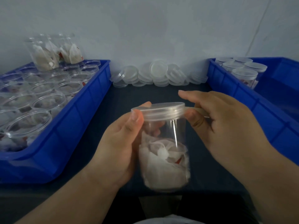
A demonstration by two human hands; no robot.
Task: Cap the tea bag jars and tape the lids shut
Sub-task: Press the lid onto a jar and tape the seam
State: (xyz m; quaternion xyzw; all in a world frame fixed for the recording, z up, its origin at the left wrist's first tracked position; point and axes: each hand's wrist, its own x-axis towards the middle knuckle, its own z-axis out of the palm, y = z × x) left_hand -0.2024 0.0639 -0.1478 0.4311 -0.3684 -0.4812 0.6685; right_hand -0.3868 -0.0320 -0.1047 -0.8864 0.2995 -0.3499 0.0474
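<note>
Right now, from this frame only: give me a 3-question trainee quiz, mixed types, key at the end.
1. True or false: the jar gripped by the left hand has a lid on it.
2. Which blue tray holds the capped jars? A left, B right, C neither.
3. Fill in: the loose lids are piled against the ____.
Key: 1 true; the right hand pinches what looks like a tape strip at its rim. 2 B, the right tray. 3 wall.
</note>
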